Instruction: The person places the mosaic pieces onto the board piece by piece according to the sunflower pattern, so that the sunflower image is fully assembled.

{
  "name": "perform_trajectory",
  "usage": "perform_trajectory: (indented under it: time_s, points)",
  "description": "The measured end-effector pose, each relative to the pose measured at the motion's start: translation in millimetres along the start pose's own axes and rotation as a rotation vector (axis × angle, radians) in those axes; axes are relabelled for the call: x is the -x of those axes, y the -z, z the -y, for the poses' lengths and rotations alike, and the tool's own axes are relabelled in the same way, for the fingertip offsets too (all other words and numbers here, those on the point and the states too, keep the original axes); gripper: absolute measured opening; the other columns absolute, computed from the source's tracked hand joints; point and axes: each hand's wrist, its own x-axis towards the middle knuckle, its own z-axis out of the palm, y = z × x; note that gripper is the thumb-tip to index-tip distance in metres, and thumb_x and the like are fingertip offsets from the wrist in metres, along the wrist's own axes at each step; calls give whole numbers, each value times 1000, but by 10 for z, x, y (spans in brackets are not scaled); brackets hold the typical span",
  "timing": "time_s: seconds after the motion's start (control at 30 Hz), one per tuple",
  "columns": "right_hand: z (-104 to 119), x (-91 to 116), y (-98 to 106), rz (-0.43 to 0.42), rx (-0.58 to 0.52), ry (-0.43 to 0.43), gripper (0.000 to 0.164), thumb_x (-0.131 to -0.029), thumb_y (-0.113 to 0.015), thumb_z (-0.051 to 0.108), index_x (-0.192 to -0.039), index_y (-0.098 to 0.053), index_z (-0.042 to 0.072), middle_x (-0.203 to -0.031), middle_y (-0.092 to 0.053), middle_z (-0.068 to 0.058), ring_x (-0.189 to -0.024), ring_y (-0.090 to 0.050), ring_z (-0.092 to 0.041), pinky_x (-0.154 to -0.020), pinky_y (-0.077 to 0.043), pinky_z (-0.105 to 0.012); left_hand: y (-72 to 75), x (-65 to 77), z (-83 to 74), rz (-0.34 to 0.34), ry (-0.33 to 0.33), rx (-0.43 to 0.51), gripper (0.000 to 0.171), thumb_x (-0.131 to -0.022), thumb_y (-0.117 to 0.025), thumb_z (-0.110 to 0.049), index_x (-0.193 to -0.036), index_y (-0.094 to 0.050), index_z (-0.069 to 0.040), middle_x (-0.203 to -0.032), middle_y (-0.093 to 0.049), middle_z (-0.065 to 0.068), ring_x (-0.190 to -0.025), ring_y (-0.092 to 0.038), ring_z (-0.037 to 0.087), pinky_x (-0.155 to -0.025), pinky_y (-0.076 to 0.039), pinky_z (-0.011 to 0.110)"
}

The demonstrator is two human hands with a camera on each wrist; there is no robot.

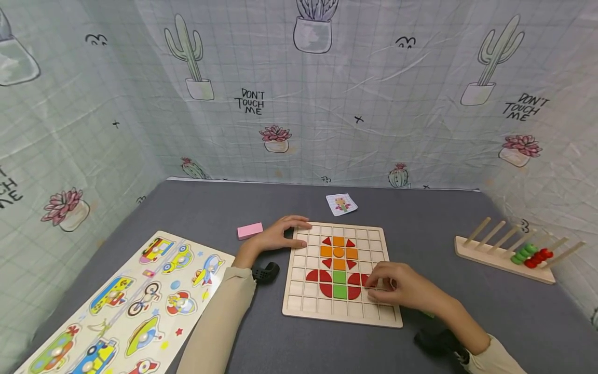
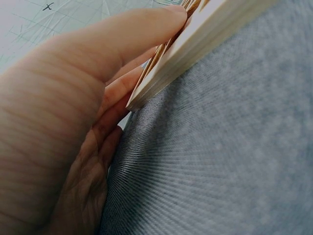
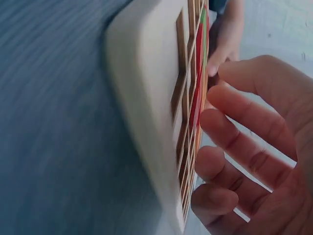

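Note:
A square wooden grid board lies on the table, bearing a pattern of orange squares, red pieces and green squares. At the board's far left corner rests my left hand. Its thumb lies extended on the rim in the left wrist view, with the other fingers partly hidden behind the board. My right hand is over the board's right side, fingers loosely bent. Its fingertips are at a red piece at the pattern's right end. In the right wrist view, no piece shows between thumb and fingers.
A small pattern card lies behind the board, and a pink block beside the left hand. On the left is a vehicle puzzle board. A wooden peg rack with green and red beads stands at right. A green bit shows under the right wrist.

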Motion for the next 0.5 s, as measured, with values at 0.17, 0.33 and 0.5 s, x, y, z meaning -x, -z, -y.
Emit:
perform_trajectory:
  time_s: [0.17, 0.33, 0.5]
  points:
    - [-84, 164, 107, 42, -44, 36, 12, -88, -74, 12, -99, -71, 15, -97, -62, 0, -65, -50, -12, -54, -43, -19, -24, -22, 7, 2, 8, 6, 51, -88, -72, -23, -137, -58, -13, -150, -42, 7, -142, -30, 29, -115, -22, 54]
    - [-191, 264, 226, 113, -77, 59, 11, -86, -75, 11, -93, -69, 17, -91, -57, 1, -65, -49, -14, -54, -44, -20, -25, -31, 25, -4, 18, 24, 50, -88, -73, -21, -135, -59, -13, -150, -43, 7, -142, -30, 29, -115, -21, 53]
    - [-260, 354, 384, 200, -123, 39, 13, -85, -76, 9, -87, -65, 15, -79, -52, -2, -63, -48, -17, -55, -44, -20, -6, -31, 48, -1, 16, 25, 51, -88, -74, -23, -135, -59, -13, -150, -42, 6, -142, -29, 29, -115, -21, 54]
